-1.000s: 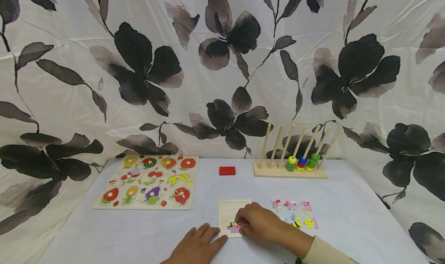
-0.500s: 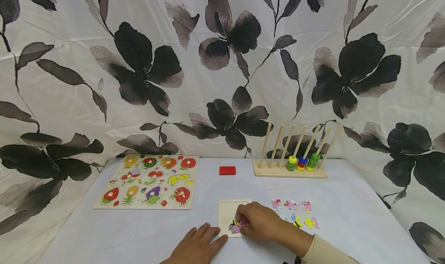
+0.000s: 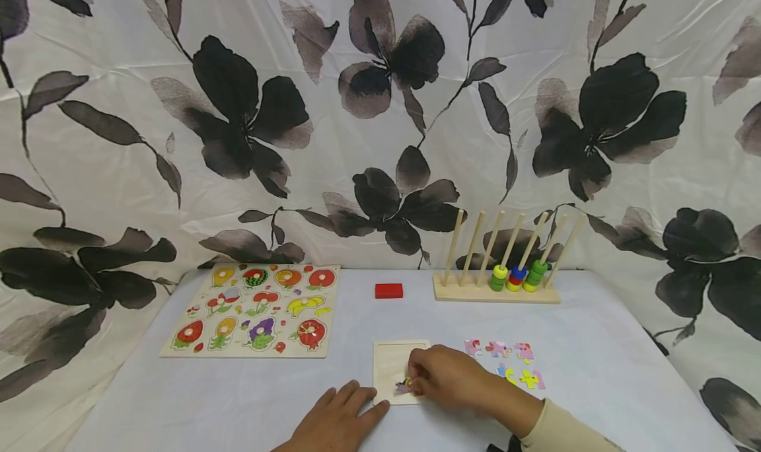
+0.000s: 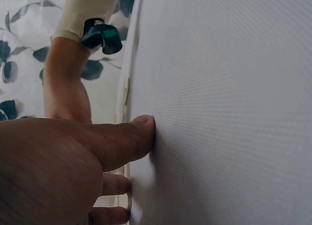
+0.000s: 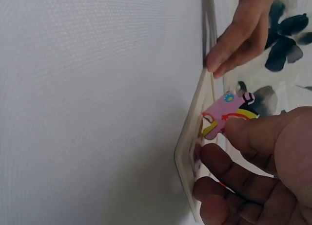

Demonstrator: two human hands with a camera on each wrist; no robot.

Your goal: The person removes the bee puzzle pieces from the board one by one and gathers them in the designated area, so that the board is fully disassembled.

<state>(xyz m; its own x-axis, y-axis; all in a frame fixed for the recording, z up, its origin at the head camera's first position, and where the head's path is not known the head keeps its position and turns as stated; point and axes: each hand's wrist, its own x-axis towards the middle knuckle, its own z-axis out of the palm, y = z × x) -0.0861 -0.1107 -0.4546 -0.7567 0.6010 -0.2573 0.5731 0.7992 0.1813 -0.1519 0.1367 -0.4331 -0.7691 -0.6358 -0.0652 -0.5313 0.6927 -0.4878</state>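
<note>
My right hand pinches a jigsaw puzzle piece between thumb and fingers. The piece is pink with yellow and black markings and a small blue flower. In the right wrist view it is tilted up, with its lower end at the pale wooden puzzle tray. That tray lies flat in front of me; its bare wood shows at the top and left. My left hand lies with fingers extended, fingertips at the tray's lower left edge. In the left wrist view its thumb reaches along the white tabletop.
Several loose jigsaw pieces lie right of the tray, some partly behind my right forearm. A fruit puzzle board sits at the back left. A red block stands mid-back, and a peg stand with coloured rings at the back right.
The held piece has shifted slightly right over the tray and tilted up from a flatter pose. My right hand moved slightly right with it; my left hand stayed in place.
</note>
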